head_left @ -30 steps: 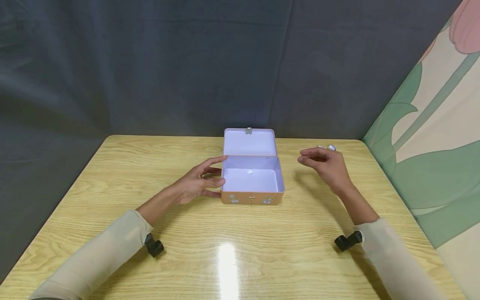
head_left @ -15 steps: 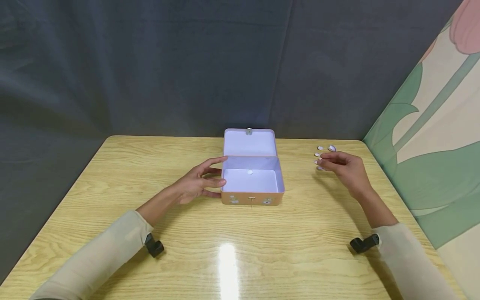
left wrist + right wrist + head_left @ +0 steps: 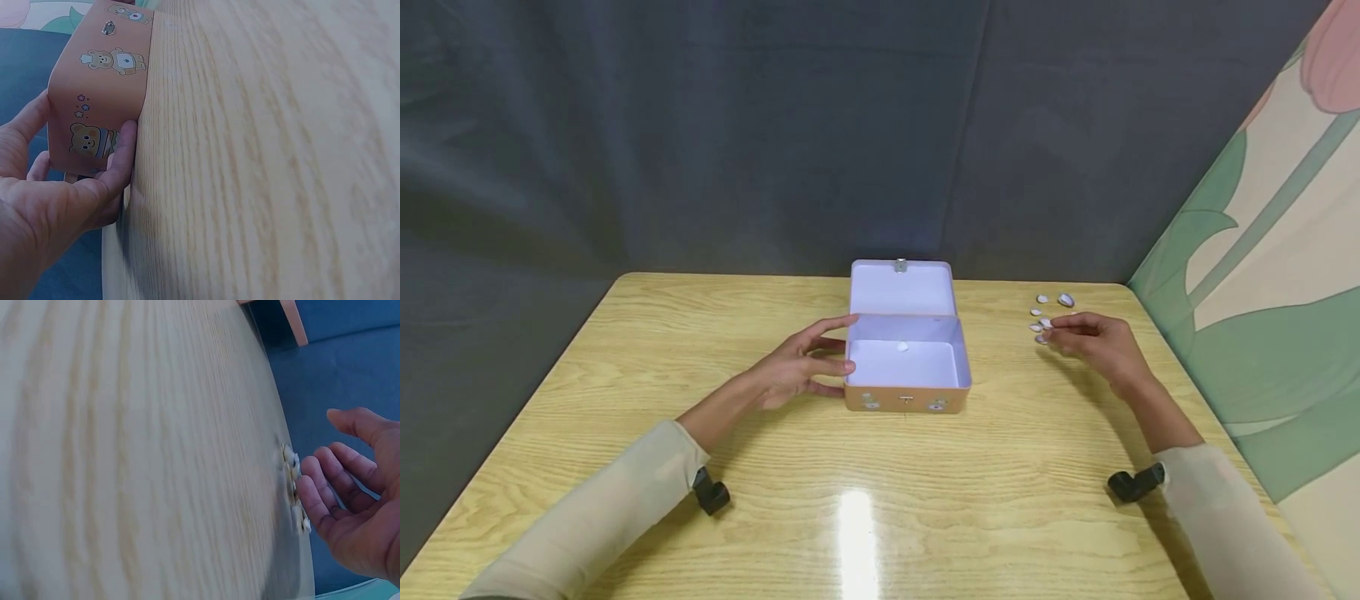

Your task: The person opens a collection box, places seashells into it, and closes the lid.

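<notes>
Head view. One box (image 3: 886, 403), orange outside, pale lilac inside, standing on the wood-grain counter (image 3: 775, 517) toward its far edge; lid (image 3: 901, 287) open at the rear, metal clasp (image 3: 901, 265) at its top edge. One small whitish piece (image 3: 902, 347), lying inside on the box floor. One left hand (image 3: 793, 362), fingers spread and laid against the box's left side and rim. One right hand (image 3: 1101, 343), fingertips at a loose group of whitish shell-like pieces (image 3: 1036, 327) on the counter, right of the box; touching or just beside, cannot tell. Dark curtain (image 3: 775, 133) behind; floral panel (image 3: 1300, 275) at right.

Left wrist view. Box wall printed with bears (image 3: 112, 60) and small flowers; fingers apart, tips against the wall.

Right wrist view. Fingers loosely bent, thumb well clear of them, nothing visible in their grasp; shell-like pieces just beside the fingertips.
</notes>
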Tool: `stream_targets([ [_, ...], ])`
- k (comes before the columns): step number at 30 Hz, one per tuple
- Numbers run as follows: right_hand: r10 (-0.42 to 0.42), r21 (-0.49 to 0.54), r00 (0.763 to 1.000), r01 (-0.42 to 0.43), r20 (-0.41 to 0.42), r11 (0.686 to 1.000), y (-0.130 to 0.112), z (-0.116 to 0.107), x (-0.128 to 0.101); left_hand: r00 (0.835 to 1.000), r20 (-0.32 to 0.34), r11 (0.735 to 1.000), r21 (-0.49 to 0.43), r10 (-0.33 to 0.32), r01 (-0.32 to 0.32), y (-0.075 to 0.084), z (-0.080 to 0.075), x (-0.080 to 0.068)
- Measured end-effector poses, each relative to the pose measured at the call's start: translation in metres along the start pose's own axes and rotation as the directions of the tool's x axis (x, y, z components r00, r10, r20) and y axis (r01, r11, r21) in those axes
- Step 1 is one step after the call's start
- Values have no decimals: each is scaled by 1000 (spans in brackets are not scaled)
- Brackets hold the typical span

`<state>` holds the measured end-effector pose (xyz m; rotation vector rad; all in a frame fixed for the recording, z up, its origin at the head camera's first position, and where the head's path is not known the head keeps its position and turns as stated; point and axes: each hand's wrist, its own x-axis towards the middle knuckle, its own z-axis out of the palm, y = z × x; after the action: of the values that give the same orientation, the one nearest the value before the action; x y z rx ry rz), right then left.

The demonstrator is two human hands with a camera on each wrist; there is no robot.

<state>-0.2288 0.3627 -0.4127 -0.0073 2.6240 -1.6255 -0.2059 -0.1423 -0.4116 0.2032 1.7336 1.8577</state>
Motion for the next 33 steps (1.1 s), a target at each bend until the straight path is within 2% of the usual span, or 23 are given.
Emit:
stream_targets([
  [8,32,-102,998,-26,51,994,9,-6,7,1000,-3,1000,10,0,0,-1,-1,0],
  [15,23,-200,996,-5,85,980,10,-7,12,1000,5,1000,6,-3,3,-1,-1,-1],
  [25,62,-265,996,-45,56,963,2,-5,15,1000,15,999,33,-2,2,2,-1,-1],
  [33,92,-243,994,-76,56,967,2,-2,18,1000,15,1000,25,-8,8,5,-1,-3],
])
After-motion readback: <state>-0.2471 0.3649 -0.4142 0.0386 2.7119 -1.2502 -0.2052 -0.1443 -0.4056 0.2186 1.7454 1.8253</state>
